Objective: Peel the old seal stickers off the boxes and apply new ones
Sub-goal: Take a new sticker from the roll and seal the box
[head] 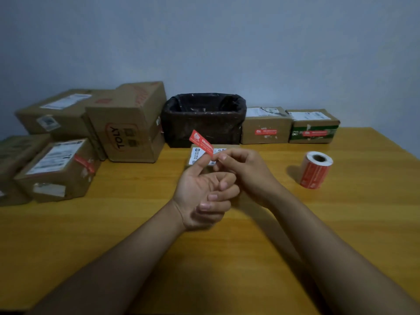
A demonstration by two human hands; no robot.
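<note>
A red seal sticker (201, 142) stands up in the air over the middle of the wooden table (113, 223). My left hand (202, 194) and my right hand (245, 171) both pinch its lower end between thumb and fingertips. Just behind my hands lies a small cardboard box (197, 153) with a white label on top, partly hidden by my fingers. A roll of red stickers (316, 170) stands on the table to the right of my hands.
A black-lined bin (204, 119) stands at the back centre. Two small boxes with red seals (266, 126) (313, 126) sit to its right. Several larger cardboard boxes (127, 123) (59, 169) are stacked at the back left.
</note>
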